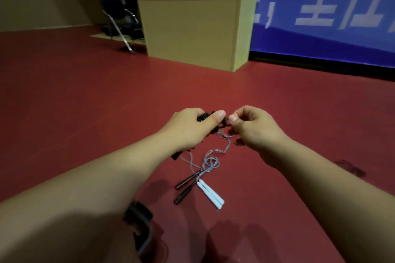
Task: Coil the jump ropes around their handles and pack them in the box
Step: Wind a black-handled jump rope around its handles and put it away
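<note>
Red flooring [85, 96] is spreading wide on every side of the white handles [210, 194], with a tan wooden counter [192, 30] and a blue banner [320, 6] standing well beyond them. Those two white handles are lying side by side, their long axis slanting from the near right up toward the far left, a pale cord [210, 163] looping off their far ends. Just left of them two black handles [186, 187] are slanting the opposite way. Above and beyond the white handles, the left hand [188, 128] is curling around a black rope bundle [205, 116], thumb lying along it. The right hand [254, 126] is pinching a black strand between thumb and forefinger, right beside the left thumb. Both forearms are reaching forward, converging over the floor.
</note>
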